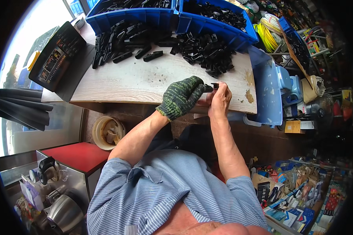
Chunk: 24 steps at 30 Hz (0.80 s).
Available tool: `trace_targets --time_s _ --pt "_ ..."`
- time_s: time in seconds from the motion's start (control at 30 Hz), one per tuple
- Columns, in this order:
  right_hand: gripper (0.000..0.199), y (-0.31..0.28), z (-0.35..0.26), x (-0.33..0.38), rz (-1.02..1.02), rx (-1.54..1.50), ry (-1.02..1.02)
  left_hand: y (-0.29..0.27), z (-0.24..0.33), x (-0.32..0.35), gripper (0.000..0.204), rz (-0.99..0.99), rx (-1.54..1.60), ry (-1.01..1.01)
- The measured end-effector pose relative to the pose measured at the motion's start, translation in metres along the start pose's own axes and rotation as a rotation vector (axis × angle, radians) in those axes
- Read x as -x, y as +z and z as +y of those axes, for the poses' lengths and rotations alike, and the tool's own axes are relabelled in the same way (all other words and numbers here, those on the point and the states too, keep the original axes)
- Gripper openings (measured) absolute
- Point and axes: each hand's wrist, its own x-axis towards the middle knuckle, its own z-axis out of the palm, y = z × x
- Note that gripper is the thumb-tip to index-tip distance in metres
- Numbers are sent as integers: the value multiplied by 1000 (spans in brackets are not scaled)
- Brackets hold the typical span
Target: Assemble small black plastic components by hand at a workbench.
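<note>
Head view: L hand [181,97], in dark green/black knit glove, is closed w/ fingertips gripping a black part [208,89]. R hand [220,98], bare, fingers curled in, pinches at the R end of same spot; can't tell if 1 pc or 2 joined there, too small. Hands nearly touch, black part between them, above front edge of worktable [121,87], R of centre. Tabletop pale wood-look, surface worn at R end.

Behind hands: left pile [131,37] of long black pcs, a few loose ones just in front; right pile [204,51], smaller black pcs, nearer the hands. Behind piles, 2 blue bins side by side, left bin [131,16] & right bin [215,29], both w/ black pcs inside.

Table's L end: tablet [55,58] propped up, screen lit. R end: light-blue tub [268,88] beside table, yellow cable coil [266,38] further back. Below table, L side: round bucket [108,132] on floor, stuff inside, can't ID. Lower L: red-topped cabinet [76,154], metal kettle [65,211] nearby. Lower R: mixed packaged goods [294,196], cluttered.
</note>
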Motion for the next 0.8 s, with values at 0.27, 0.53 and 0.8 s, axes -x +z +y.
trace_targets --time_s 0.27,0.53,0.8 --pt "31 -15 24 -12 -5 76 -218 6 5 -7 20 -89 56 -190" --pt "32 -10 20 -7 21 113 -227 20 9 -5 19 0 92 -218" --pt "29 -17 26 -10 13 108 -171 39 0 -3 25 110 -165 -132"
